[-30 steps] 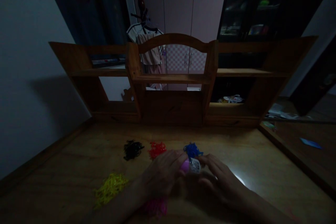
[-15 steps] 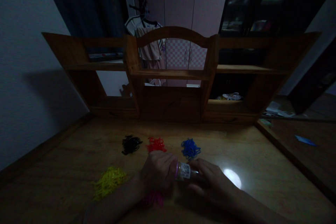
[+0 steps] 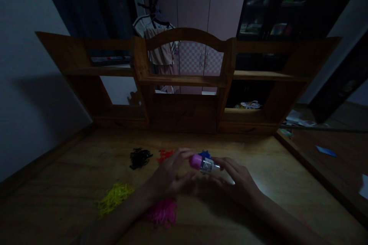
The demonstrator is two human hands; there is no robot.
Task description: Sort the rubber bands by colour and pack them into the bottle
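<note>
A small clear bottle with a purple cap and a printed white label (image 3: 207, 165) is tilted above the table, cap toward the left. My right hand (image 3: 237, 180) grips its clear lower end between fingers and thumb. By the cap, my left hand (image 3: 172, 174) has its fingers and thumb apart; whether a fingertip touches the cap I cannot tell. Beneath my left forearm lies a pile of pink strips (image 3: 163, 212), partly hidden. Behind my hands are piles of red strips (image 3: 165, 155) and blue strips (image 3: 204, 154), both partly covered.
Black strips (image 3: 140, 158) lie at the back left of the wooden table (image 3: 255, 145), yellow strips (image 3: 115, 199) nearer on the left. A wooden shelf unit (image 3: 184, 113) stands along the back edge. Beyond the table's right-hand ledge lies a blue packet (image 3: 326, 151).
My left hand has loosened from around the cap, which now shows in full. The bottle and both hands have moved up and away in the picture, and more pink strips show.
</note>
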